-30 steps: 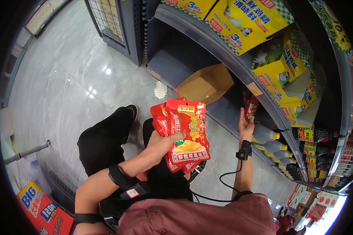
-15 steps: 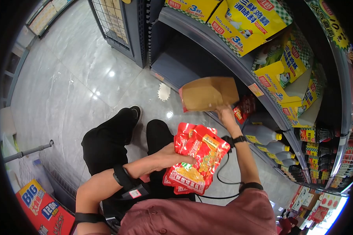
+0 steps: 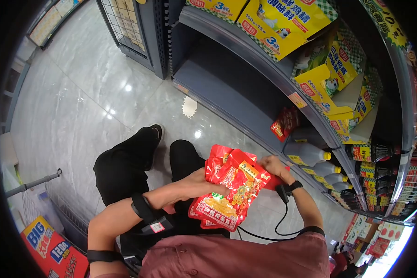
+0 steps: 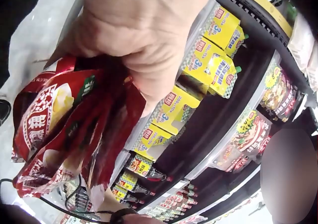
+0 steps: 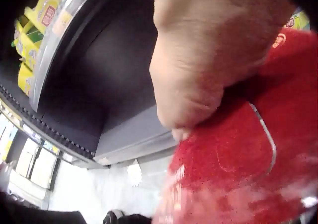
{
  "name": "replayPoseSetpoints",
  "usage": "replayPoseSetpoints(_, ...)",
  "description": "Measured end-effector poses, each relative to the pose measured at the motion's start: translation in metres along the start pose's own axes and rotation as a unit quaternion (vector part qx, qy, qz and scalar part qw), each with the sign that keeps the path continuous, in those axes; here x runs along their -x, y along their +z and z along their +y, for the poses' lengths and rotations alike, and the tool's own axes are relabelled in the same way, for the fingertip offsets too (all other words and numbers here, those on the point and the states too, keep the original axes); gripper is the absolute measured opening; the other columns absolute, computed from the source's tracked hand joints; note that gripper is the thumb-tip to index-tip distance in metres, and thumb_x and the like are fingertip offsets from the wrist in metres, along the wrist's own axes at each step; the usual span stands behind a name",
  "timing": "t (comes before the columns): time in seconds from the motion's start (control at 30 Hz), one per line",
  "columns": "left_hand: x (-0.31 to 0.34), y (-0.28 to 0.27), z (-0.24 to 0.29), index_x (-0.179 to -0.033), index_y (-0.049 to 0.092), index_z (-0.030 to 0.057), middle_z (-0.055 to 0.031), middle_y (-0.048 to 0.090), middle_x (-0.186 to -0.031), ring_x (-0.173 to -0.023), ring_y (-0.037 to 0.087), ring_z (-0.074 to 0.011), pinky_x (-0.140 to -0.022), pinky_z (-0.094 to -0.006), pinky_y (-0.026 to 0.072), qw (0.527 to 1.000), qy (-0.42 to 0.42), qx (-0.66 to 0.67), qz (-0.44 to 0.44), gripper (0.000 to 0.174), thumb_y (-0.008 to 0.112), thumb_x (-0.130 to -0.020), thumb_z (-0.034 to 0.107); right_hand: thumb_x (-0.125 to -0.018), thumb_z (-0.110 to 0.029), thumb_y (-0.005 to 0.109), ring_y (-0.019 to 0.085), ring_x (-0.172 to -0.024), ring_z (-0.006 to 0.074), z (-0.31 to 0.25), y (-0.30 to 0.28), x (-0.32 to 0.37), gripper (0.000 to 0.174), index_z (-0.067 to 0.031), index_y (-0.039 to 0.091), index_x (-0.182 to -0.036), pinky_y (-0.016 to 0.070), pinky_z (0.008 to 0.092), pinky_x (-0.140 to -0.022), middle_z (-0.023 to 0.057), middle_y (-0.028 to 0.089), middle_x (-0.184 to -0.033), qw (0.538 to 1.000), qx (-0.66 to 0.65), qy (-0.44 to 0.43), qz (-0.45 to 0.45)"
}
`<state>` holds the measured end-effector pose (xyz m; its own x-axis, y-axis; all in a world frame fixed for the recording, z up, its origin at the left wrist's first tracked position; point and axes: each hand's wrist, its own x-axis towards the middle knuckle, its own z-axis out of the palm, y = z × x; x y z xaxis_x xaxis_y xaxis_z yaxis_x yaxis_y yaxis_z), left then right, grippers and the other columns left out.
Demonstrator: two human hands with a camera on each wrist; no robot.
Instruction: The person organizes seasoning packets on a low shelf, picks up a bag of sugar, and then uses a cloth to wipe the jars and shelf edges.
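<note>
1. Before the low shelf (image 3: 231, 83), the left hand (image 3: 194, 186) is gripping red packets (image 3: 230, 197), long axis tilting top-first toward the right hand (image 3: 273, 166).
2. The right hand, nearer the shelf, is gripping a red thing (image 5: 248, 149); its fingertips are hiding.
3. Beyond, at least 1 shelved packet (image 3: 282, 127) is lying half-shadowed.

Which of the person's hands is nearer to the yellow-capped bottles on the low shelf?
Right. The right hand is just outside the low shelf, close beside the yellow-capped bottles; the left hand is farther from them, gripping red packets.
</note>
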<state>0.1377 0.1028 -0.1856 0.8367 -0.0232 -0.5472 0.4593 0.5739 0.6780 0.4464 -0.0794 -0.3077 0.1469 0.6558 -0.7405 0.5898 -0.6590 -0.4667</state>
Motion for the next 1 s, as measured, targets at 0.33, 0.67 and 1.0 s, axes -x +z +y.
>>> replayPoseSetpoints(0.33,0.012,0.006,0.026,-0.120,0.051,0.0031,-0.0093,0.060,-0.112,-0.104,0.057,-0.0178,-0.090,-0.0319,0.0447,0.998,-0.024,-0.003,0.051,0.050,0.070,-0.076,0.016,-0.074,-0.005,0.054,0.063,-0.079,0.0308,0.013,-0.014,-0.032,0.019,-0.0036,0.068,-0.088,0.0476,0.0373,-0.072,0.0182,0.064,-0.081,0.981,0.112,-0.079,0.135)
replayPoseSetpoints(0.67,0.005,0.002,0.016,-0.120,0.052,0.0052,-0.0085,0.060,-0.112,-0.104,0.057,-0.0176,-0.091,-0.0320,0.0445,0.999,-0.029,-0.021,0.040,0.049,0.070,-0.076,0.017,-0.073,-0.022,0.074,0.058,-0.069,0.0233,-0.103,-0.038,0.009,0.028,0.0002,0.060,-0.085,0.0447,0.0343,-0.066,0.0145,0.062,-0.078,0.969,-0.064,-0.150,0.184)
replayPoseSetpoints(1.0,0.005,-0.002,0.013,-0.128,0.045,0.0076,-0.0108,0.055,-0.120,-0.113,0.050,-0.0229,-0.092,-0.0388,0.0425,0.997,-0.038,-0.002,0.061,0.065,0.072,-0.073,0.028,-0.074,-0.010,0.063,0.057,-0.093,0.0306,-0.090,-0.062,-0.090,0.031,-0.0058,0.060,-0.105,0.0435,0.0362,-0.084,0.0131,0.061,-0.100,0.796,0.297,-0.323,0.416)
